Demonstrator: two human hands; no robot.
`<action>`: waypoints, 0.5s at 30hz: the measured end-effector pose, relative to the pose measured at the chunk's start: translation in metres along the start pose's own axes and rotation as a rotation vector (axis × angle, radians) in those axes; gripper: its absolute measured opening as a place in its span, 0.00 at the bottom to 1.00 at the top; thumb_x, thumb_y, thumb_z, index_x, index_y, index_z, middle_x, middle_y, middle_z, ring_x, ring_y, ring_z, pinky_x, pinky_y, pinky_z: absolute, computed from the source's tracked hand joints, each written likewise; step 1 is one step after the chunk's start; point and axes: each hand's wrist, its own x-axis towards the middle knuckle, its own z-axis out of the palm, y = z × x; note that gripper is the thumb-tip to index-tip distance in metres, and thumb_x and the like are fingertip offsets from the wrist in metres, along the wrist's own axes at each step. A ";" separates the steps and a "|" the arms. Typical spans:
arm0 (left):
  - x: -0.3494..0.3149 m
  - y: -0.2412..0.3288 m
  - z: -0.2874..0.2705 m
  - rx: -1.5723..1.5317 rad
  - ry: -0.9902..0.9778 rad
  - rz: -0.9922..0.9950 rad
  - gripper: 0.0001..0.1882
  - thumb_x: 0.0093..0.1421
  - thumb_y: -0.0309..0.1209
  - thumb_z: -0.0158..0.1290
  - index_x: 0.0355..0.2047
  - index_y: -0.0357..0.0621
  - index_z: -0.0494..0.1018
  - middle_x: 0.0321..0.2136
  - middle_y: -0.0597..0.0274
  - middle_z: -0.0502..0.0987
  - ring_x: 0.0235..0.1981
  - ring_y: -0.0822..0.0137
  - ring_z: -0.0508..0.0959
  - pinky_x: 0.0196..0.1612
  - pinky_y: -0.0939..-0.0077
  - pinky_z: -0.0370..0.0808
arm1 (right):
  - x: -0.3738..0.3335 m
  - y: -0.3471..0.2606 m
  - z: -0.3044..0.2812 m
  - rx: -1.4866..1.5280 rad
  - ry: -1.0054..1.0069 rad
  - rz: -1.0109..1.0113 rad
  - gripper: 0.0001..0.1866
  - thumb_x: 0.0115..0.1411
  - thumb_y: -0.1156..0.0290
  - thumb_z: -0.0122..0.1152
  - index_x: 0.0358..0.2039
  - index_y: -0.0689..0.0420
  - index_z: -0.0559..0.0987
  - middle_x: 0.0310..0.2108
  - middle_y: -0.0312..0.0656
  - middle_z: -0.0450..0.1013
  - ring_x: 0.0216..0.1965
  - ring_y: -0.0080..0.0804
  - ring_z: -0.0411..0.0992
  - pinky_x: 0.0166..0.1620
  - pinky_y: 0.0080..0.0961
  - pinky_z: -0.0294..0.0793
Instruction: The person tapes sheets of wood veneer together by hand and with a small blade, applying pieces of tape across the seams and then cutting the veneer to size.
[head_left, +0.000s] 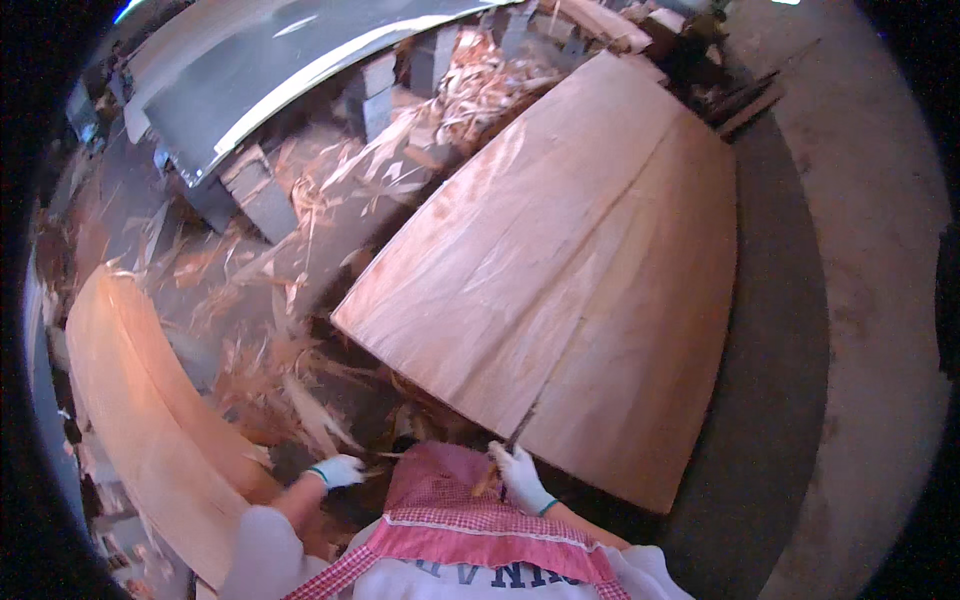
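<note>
A large stack of thin wood veneer sheets [560,250] lies ahead of me, slightly to the right. A dark lengthwise seam runs down its top sheet. At the near edge, my right hand [520,478], in a white glove with a green cuff, is closed round a thin dark stick-like tool [521,428]. Its upper end reaches over the top sheet; its exact kind does not show. My left hand [342,470], gloved the same way, hangs beside my red checked apron [440,480], close to loose veneer scraps. Its fingers are too small and blurred to read.
Another pile of bent veneer sheets [130,370] stands at the left. Torn veneer strips [265,375] litter the floor between the piles. Farther back, grey blocks [377,95] hold up a dark sheet-covered platform [300,70]. Concrete floor [860,300] runs along the right.
</note>
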 end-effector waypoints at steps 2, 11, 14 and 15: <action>0.060 0.047 -0.009 -1.069 0.042 -0.051 0.19 0.62 0.44 0.49 0.42 0.42 0.76 0.34 0.55 0.78 0.38 0.57 0.76 0.46 0.65 0.73 | -0.009 -0.005 0.019 -0.054 -0.072 -0.049 0.16 0.63 0.56 0.58 0.36 0.58 0.75 0.28 0.35 0.73 0.27 0.22 0.67 0.30 0.22 0.68; 0.088 0.181 -0.113 -1.324 0.136 -0.372 0.28 0.66 0.52 0.42 0.42 0.35 0.74 0.32 0.50 0.78 0.28 0.69 0.78 0.26 0.74 0.74 | -0.068 -0.025 0.004 -0.753 -0.420 -0.302 0.17 0.64 0.59 0.53 0.41 0.61 0.77 0.29 0.44 0.75 0.32 0.31 0.72 0.39 0.28 0.72; 0.068 0.147 -0.095 -1.093 0.359 -0.534 0.27 0.64 0.52 0.45 0.40 0.35 0.73 0.21 0.54 0.75 0.15 0.66 0.74 0.18 0.71 0.72 | -0.062 -0.001 -0.019 -0.753 -0.276 -0.274 0.16 0.64 0.61 0.52 0.40 0.61 0.76 0.29 0.44 0.76 0.32 0.29 0.72 0.38 0.28 0.72; 0.064 0.136 -0.090 -1.052 0.382 -0.566 0.26 0.64 0.51 0.46 0.37 0.36 0.72 0.20 0.54 0.74 0.15 0.65 0.74 0.18 0.70 0.71 | -0.065 0.001 -0.025 -0.727 -0.226 -0.235 0.16 0.64 0.60 0.52 0.40 0.61 0.76 0.29 0.44 0.76 0.32 0.29 0.72 0.37 0.28 0.72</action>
